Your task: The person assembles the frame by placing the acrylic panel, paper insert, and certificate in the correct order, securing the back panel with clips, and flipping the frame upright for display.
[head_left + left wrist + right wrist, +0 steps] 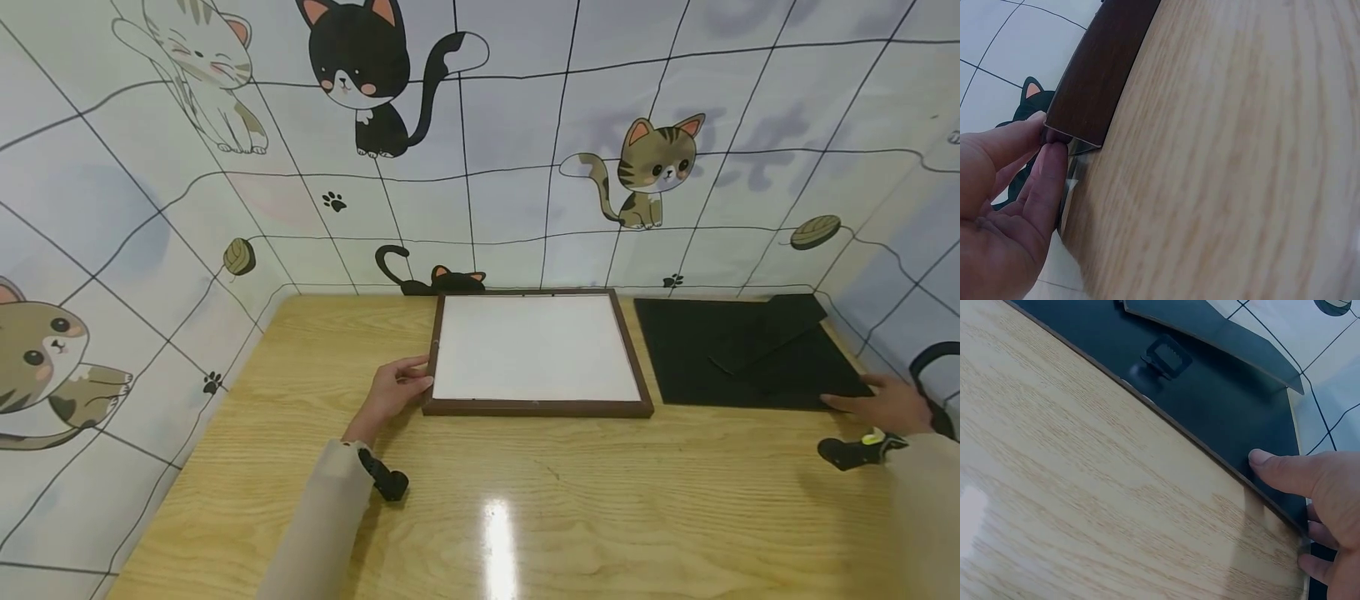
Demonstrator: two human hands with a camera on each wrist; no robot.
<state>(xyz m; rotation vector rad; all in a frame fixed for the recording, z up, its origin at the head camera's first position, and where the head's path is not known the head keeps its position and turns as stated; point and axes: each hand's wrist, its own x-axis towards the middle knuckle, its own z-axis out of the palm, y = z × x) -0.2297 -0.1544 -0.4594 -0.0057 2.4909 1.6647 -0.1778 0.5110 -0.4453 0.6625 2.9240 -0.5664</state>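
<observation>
Wooden desk (525,500), glossy, glare spot near its front edge. Cat-print wall panels (480,125) stand around the desk on three sides.

Landmark: brown picture frame (536,352), lying flat at the back middle of the desk, white panel facing up.

Left of the frame: left hand (390,390) at the frame's near left corner. In the left wrist view the thumb and forefinger (1047,165) pinch that corner (1085,106), so the grip is grasping the frame. Frame looks flat on the desk from the head view; cannot tell whether the corner is lifted. Beige sleeve (318,517) runs back toward the front edge, with a black wrist mount (384,477) just behind the hand.

Right of the frame: black backing board (742,354), just beside the frame, flat on the desk near the back right corner. A second black flap (772,329) lies on top of it, skewed. The right wrist view shows a small sawtooth hanger (1166,356) on the board's surface.

Further right of the frame: right hand (888,404) at the board's near right corner. Thumb (1285,472) lies on top of the board by its edge, other fingers (1316,565) come up at the corner from below. Grip is grasping the board's corner, lightly. Black wrist mount (851,452) sits just in front of that hand.
</observation>
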